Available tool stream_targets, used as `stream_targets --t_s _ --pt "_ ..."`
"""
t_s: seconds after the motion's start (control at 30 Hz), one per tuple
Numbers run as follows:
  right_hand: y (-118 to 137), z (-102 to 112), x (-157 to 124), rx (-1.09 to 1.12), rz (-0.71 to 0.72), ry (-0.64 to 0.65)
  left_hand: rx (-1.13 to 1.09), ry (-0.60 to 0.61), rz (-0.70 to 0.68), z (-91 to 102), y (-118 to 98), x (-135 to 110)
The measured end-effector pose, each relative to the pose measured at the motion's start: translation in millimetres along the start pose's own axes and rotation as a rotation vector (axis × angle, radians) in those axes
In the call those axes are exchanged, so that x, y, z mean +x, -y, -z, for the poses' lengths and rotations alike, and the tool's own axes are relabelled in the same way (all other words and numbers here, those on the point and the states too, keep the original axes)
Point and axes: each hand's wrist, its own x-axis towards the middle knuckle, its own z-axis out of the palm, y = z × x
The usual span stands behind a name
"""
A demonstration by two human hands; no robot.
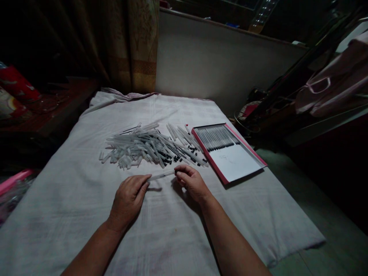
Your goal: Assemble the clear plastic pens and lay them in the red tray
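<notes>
A clear pen [162, 175] stretches level between my two hands, just above the cloth. My left hand [129, 195] pinches its left end between thumb and fingers. At the other end, my right hand [193, 183] grips the dark tip. Beyond them lies a loose pile of pen parts [143, 143]: translucent barrels, pale caps, thin refills and small black pieces. To the right of the pile, a shallow box [221, 174] with pinkish-red edges holds a row of pens [218, 138] side by side, black ends towards me, over a white bottom.
The pile and box rest on a bed-like surface covered by a pale cloth [161, 237]. Behind it are a patterned curtain [140, 50] and a low wall [212, 57]. A red container [20, 84] stands on a dark wooden table at left. Pink fabric [330, 84] hangs at right.
</notes>
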Motion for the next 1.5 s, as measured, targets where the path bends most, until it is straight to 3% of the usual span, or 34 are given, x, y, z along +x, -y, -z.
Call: stream_targets --t_s 0.33,0.6,1.5 --pt "0.1 -6.9 -5.7 -0.054 -0.048 0.075 0.035 0.050 -0.007 0.2 -3.9 0.5" --pt "-3.2 -8.2 -5.7 -0.059 0.000 0.120 0.064 0.075 -0.044 1.2 -5.1 0.4" --pt "-9.5 -5.3 -5.2 -0.109 0.089 0.128 0.091 0.092 -0.061 1.8 -5.8 1.3"
